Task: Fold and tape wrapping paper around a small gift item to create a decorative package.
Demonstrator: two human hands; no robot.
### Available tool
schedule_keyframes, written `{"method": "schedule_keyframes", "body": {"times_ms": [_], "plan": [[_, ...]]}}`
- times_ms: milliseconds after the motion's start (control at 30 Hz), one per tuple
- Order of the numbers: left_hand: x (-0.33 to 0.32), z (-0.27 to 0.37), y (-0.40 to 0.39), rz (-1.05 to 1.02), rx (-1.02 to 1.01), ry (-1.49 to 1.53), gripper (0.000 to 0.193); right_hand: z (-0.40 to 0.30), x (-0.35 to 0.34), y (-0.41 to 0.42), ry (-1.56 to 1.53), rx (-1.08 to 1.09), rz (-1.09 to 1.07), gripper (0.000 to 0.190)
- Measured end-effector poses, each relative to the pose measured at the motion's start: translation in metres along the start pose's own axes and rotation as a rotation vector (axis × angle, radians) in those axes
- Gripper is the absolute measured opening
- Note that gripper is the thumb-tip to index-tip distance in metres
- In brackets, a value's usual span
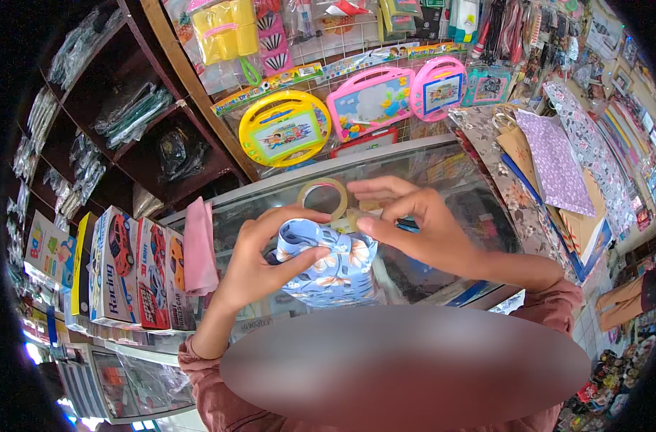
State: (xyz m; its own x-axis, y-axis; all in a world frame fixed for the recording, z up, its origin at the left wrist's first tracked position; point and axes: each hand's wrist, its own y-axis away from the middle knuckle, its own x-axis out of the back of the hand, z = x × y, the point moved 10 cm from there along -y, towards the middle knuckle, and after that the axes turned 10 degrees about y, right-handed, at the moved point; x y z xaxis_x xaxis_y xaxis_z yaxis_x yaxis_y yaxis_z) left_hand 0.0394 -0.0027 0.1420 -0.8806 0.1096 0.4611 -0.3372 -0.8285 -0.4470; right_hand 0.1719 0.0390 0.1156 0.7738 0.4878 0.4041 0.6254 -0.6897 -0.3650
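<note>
A parcel in blue floral wrapping paper (333, 270) stands upright on a glass display counter before me, its top formed into a bow-like loop. My left hand (274, 254) grips the loop at the left, thumb in front and fingers behind. At the parcel's upper right is my right hand (414, 221), thumb and forefinger close together by a small, pale piece that may be tape. Its other fingers are spread. Behind the parcel a roll of clear tape (323, 198) lies on the counter. A dark object shows partly behind my right hand.
Boxed toy cars (114, 264) and a folded pink cloth or paper (200, 245) stand at the left. Patterned paper bags and envelopes (557, 162) are piled at the right. Drawing boards (284, 129) hang behind the glass counter (241, 202). Part of another person (624, 302) shows at far right.
</note>
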Motion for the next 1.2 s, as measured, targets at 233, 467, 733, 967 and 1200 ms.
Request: {"method": "schedule_keyframes", "body": {"times_ms": [233, 467, 733, 967, 1200], "plan": [[0.012, -0.016, 0.003, 0.123, 0.085, 0.023, 0.034, -0.006, -0.004, 0.013, -0.038, 0.006, -0.193, 0.011], [0.002, -0.008, 0.0, -0.042, -0.068, -0.042, 0.039, -0.017, 0.007, 0.006, 0.122, 0.245, -0.131, 0.023], [0.0, -0.002, 0.003, -0.09, -0.144, -0.01, 0.039, -0.053, -0.008, 0.031, 0.414, 0.79, -0.101, 0.026], [0.011, 0.005, 0.007, 0.002, -0.212, -0.027, 0.034, -0.046, -0.001, 0.015, 0.271, 0.409, -0.095, 0.029], [0.013, -0.001, 0.007, 0.043, -0.175, 0.049, 0.029, -0.036, -0.007, 0.008, 0.205, 0.378, -0.307, 0.028]]}}
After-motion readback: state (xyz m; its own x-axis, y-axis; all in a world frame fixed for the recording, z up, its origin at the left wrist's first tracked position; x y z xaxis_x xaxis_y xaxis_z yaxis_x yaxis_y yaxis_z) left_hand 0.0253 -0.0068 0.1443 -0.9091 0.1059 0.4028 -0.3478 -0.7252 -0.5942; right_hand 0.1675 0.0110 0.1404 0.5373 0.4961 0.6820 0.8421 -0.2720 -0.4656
